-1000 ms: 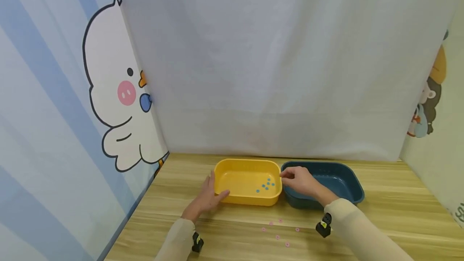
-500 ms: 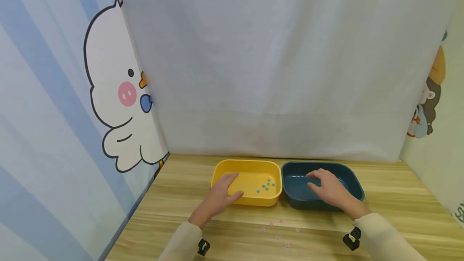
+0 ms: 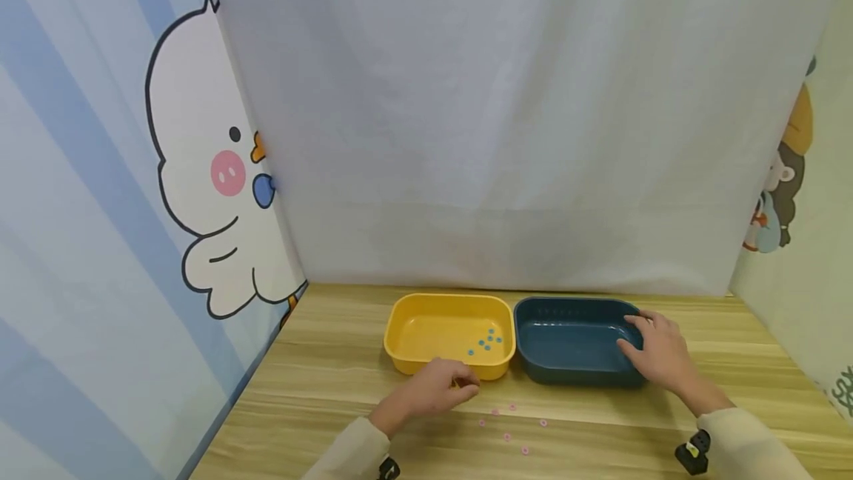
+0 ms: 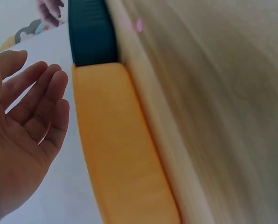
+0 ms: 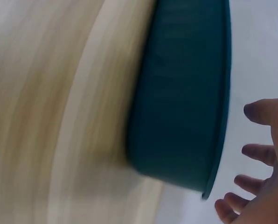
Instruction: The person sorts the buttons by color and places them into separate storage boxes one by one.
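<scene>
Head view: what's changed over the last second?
The left hand has come off the left end of the yellow bin and moved right, to its near side. The right hand has gone from the yellow bin's right end to the right end of the dark teal bin, its pinch opened. Blue rings and pink rings stayed put.

The place is a screened-off nook, building type unclear: a plain curtain (image 3: 500, 117) backs a wood-grain table (image 3: 313, 376), flanked by a cartoon-printed left panel (image 3: 80, 258) and right panel (image 3: 793, 287).
</scene>
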{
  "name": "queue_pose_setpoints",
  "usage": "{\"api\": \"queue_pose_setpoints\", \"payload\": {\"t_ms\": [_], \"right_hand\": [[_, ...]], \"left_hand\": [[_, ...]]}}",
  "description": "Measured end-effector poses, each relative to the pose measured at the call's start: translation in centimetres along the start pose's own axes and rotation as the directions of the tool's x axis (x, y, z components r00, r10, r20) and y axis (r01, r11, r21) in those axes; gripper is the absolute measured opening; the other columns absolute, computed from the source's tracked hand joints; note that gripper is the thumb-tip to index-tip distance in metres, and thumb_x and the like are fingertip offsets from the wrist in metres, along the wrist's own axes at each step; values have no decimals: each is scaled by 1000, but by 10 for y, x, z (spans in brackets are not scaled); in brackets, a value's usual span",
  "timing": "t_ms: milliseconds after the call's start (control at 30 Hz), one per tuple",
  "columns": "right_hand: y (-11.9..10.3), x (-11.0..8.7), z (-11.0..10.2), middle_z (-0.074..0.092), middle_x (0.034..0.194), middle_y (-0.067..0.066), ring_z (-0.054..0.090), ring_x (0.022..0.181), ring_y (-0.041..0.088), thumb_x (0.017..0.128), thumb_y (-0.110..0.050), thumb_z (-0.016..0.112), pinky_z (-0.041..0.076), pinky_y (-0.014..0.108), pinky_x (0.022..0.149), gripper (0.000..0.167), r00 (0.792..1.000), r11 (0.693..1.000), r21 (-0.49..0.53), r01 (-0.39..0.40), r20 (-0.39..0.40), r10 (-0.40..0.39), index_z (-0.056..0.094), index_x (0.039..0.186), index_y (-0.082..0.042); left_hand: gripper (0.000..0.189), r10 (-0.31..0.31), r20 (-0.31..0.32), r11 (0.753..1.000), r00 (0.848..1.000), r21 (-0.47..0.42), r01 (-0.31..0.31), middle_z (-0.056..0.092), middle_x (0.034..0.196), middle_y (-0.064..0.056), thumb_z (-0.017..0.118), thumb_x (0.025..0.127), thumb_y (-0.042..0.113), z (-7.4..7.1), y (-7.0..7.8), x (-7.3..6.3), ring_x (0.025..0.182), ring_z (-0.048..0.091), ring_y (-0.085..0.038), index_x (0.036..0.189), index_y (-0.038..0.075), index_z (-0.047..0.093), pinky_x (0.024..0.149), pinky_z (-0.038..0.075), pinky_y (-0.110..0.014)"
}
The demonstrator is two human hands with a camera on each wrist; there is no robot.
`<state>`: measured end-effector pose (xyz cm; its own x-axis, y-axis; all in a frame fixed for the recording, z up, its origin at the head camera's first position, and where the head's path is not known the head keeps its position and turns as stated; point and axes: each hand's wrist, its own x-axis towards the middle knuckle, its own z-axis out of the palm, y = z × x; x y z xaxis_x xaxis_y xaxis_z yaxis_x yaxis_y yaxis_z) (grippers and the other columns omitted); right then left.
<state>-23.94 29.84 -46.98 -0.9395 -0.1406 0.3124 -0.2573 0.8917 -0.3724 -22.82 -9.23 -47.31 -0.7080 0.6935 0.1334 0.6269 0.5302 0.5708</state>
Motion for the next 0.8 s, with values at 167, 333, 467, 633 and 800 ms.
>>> {"api": "queue_pose_setpoints", "payload": {"t_ms": [167,333,467,633,800], "right_hand": [[20,-3,4,24,132,46,24,116,64,92,-31,60,23,71,90,71,996,998,26,-49,72,47,33,134,19],[31,-7,7,22,131,48,24,116,64,93,-37,58,24,70,91,83,988,994,75,-74,144,63,20,136,23],[37,-10,9,23,129,49,27,116,64,94,-40,55,28,69,91,87,976,990,106,-89,207,66,16,136,25],[42,-11,11,16,134,51,20,121,64,95,-39,54,23,69,95,90,963,977,175,-122,257,74,8,137,26],[45,-11,10,8,137,50,14,124,64,93,-35,60,18,70,96,96,957,955,261,-142,283,65,-1,138,24]], "left_hand": [[14,95,89,991,992,90,-103,67,89,8,64,90,14,13,-6,3,75,55,5,97,5,73,68,44,-10],[15,13,159,1000,987,14,-15,65,89,10,69,87,17,24,-9,4,75,55,5,99,8,72,68,45,-11],[15,-1,172,1000,985,-6,3,65,89,8,72,85,17,29,-10,3,74,54,5,98,9,72,67,46,-12],[13,7,174,1000,985,-25,-3,64,84,9,73,84,14,33,-12,2,71,54,6,96,8,72,63,45,-11],[9,8,176,1000,984,-19,-4,63,82,11,72,85,13,38,-16,2,70,53,7,93,9,71,63,45,-10]]}}
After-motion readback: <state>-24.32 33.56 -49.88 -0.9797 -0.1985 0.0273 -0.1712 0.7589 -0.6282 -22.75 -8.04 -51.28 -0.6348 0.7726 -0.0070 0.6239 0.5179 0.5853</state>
